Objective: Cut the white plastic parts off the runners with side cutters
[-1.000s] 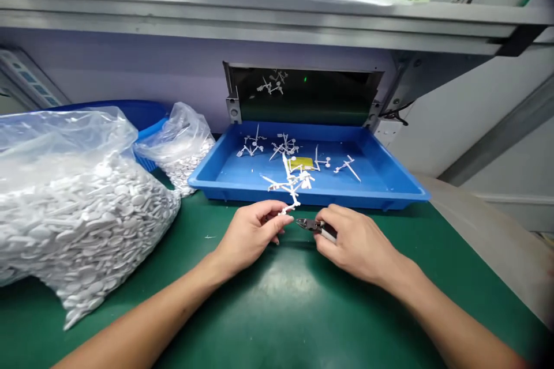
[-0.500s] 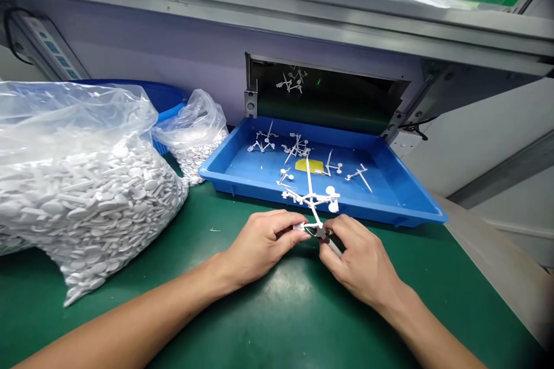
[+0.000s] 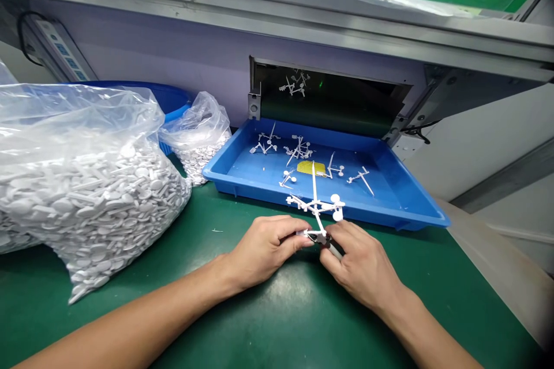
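Observation:
My left hand (image 3: 270, 245) pinches the lower end of a branched white plastic sprue (image 3: 315, 204), which stands up above the front rim of the tray. My right hand (image 3: 361, 259) grips a pair of side cutters (image 3: 322, 239) with pale handles. Their dark jaws sit at the sprue's lower stem, right beside my left fingertips. The fingers of both hands hide part of the cutters and the sprue's base. Several similar sprues (image 3: 265, 144) lie in a blue plastic tray (image 3: 259, 199) just beyond my hands.
A yellow label (image 3: 310, 168) lies in the tray, below a dark chute opening (image 3: 320, 98) holding more sprues. To the left, large (image 3: 86, 196) and small (image 3: 199, 141) plastic bags of white discs rest on the green bench mat (image 3: 130, 300), before a blue basket (image 3: 168, 98).
My hands have come together, and the cutter jaws have moved from beside the sprue onto its lower stem. The sprue now stands more upright, and the view has shifted slightly.

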The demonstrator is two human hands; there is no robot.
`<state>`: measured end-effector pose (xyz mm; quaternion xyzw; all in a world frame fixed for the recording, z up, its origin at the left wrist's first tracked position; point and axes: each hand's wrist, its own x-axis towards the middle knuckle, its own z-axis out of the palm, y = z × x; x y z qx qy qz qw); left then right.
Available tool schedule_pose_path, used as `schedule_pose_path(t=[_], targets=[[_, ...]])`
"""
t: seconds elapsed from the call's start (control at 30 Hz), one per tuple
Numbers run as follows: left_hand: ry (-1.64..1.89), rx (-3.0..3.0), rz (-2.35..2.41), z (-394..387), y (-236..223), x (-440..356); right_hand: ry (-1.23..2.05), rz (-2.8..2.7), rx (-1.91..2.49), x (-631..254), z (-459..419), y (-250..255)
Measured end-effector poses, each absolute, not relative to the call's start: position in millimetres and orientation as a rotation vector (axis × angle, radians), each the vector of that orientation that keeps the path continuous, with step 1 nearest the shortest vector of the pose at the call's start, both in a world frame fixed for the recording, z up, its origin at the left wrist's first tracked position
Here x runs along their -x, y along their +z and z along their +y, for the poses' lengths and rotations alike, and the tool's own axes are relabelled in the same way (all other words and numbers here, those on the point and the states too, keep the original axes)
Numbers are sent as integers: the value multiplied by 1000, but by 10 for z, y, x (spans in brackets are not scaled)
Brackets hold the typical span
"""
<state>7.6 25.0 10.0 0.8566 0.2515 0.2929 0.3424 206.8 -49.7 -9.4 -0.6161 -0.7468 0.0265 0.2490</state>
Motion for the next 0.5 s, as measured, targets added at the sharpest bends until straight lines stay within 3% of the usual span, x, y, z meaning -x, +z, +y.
schedule_pose_path(t=[0.17, 0.33, 0.5], targets=[[669, -2309, 621, 313, 35, -79, 191, -2127, 1794, -2112, -461, -102], [227, -2447, 488, 387, 142, 22, 523, -2209, 1785, -2268, -417, -2], [25, -2542, 598, 441, 364, 165, 567, -2097, 1870, -2403, -374, 64]])
